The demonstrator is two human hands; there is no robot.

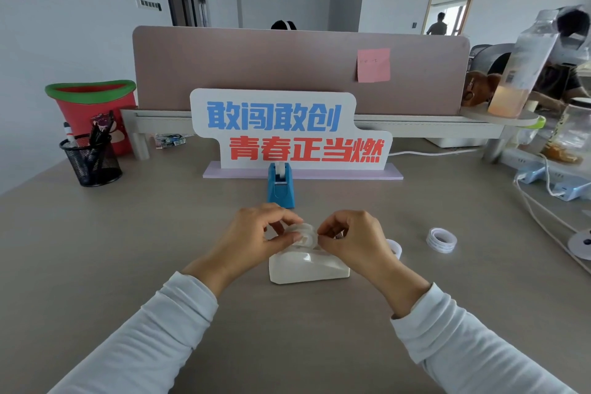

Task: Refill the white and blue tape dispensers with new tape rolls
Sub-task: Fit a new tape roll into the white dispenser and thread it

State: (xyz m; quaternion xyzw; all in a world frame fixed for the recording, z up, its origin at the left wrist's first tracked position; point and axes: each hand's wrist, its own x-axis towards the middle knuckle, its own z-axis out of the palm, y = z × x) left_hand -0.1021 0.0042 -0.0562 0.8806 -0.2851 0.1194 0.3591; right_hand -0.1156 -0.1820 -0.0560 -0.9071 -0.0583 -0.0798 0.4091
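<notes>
My left hand point(256, 235) and right hand point(351, 238) pinch the clear tape roll point(303, 235) over the white plastic dispenser point(307, 269) at frame centre — a tilted roll could jam or slip free.

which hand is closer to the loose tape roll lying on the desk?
Right. The right hand sits just left of the loose tape roll, at the white dispenser. The left hand is beyond the dispenser, farther from the roll.
</notes>
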